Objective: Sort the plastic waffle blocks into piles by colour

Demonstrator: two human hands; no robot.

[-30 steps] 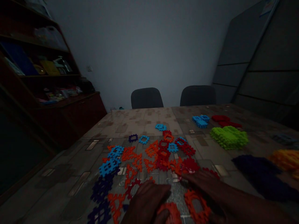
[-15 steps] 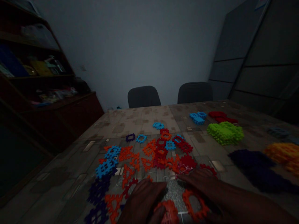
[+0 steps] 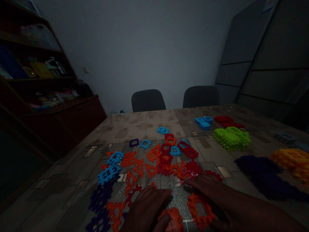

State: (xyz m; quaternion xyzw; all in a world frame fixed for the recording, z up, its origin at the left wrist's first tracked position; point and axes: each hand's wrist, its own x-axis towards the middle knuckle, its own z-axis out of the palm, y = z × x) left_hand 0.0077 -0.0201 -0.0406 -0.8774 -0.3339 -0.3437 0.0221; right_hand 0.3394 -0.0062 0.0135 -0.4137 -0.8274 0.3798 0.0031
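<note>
Flat plastic interlocking pieces in orange, red, blue and purple lie scattered over the patterned table [image 3: 145,124]. At the bottom edge my left hand [image 3: 147,209] is curled, thumb and fingers pinched on an orange-red piece [image 3: 174,220]. My right hand [image 3: 210,190] lies palm down to its right, fingers stretched toward a red piece [image 3: 191,169]. An orange ring-shaped piece [image 3: 198,209] lies partly under that hand. The room is dim, so the fingertips are hard to make out.
Sorted heaps sit on the right: green [image 3: 231,138], blue [image 3: 203,122], red [image 3: 227,120], dark purple [image 3: 263,175] and yellow-orange [image 3: 292,161]. Two dark chairs [image 3: 148,100] stand at the far edge. A wooden shelf unit [image 3: 41,93] fills the left side.
The view has shifted slightly, so the table sits a little lower and leftward. Both hands stay nearly where they were, the left still holding its piece.
</note>
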